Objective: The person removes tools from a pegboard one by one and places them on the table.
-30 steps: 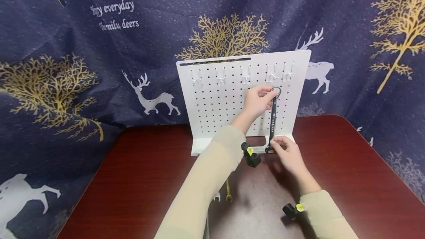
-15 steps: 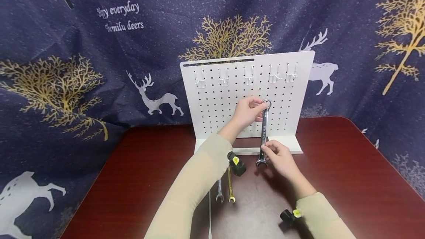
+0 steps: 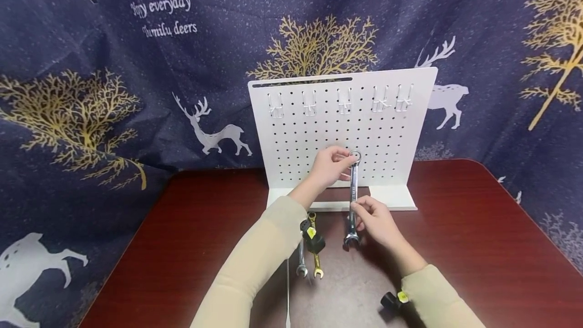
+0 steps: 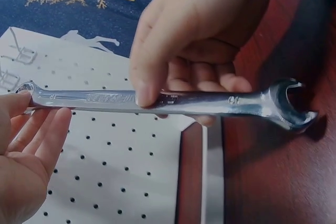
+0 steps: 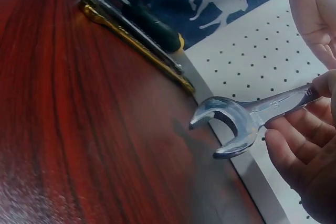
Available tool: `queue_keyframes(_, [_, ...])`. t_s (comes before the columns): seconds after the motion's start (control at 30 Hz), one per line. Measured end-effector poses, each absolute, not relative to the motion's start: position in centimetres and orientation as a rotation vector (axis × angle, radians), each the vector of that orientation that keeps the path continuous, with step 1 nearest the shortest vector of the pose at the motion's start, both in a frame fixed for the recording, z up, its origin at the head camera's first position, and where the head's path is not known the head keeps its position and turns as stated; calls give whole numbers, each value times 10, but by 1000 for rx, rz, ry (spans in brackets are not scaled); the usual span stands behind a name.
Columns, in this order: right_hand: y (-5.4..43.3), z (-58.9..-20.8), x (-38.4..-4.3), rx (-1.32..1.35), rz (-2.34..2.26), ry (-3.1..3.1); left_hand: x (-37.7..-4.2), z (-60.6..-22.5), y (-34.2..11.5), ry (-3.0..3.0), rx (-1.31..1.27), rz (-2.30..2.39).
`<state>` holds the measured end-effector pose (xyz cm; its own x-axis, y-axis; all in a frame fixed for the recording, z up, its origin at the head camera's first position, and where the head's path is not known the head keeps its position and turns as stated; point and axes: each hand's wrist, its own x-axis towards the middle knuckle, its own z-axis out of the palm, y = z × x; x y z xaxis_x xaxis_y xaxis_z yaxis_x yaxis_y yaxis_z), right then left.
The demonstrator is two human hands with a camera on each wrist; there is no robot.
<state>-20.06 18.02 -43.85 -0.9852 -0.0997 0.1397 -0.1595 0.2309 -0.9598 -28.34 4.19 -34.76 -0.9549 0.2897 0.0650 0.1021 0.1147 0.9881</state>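
Observation:
A chrome combination wrench [image 3: 353, 186] is held upright between both hands in front of the white pegboard, its ring end up and its open end down. My left hand [image 3: 329, 167] pinches the ring end between thumb and fingers. Lower on the shank, my right hand [image 3: 377, 220] grips it with the thumb across the front. In the left wrist view the shank of the wrench [image 4: 210, 103] shows stamped lettering. The right wrist view has the open jaw of the wrench [image 5: 239, 124] over the tabletop edge of the board's base.
The pegboard [image 3: 296, 140] stands at the back of the red-brown table [image 3: 182, 247], with several wire hooks [image 3: 344, 103] along its upper part. A gold wrench [image 3: 318, 267], a silver wrench [image 3: 301, 266] and a screwdriver with a dark handle [image 5: 152, 27] lie left of the hands, partly under the left forearm.
Both hands have brought the wrench down and to the left, away from below the right-hand hooks. The right hand's grip now sits higher up the shank than before.

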Motion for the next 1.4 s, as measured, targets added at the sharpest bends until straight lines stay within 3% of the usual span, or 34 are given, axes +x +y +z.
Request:
queue_keyframes(0.23, [167,-420,-190,323,1887,-2461,-279,-360,26,2197,401,1940])
queue_keyframes(0.7, [161,-434,-203,372,1990,-2438,-273,-380,5,2182,274,1928])
queue_keyframes(1.4, [153,-430,-220,154,2161,-2393,-249,-417,-16,2187,186,1819])
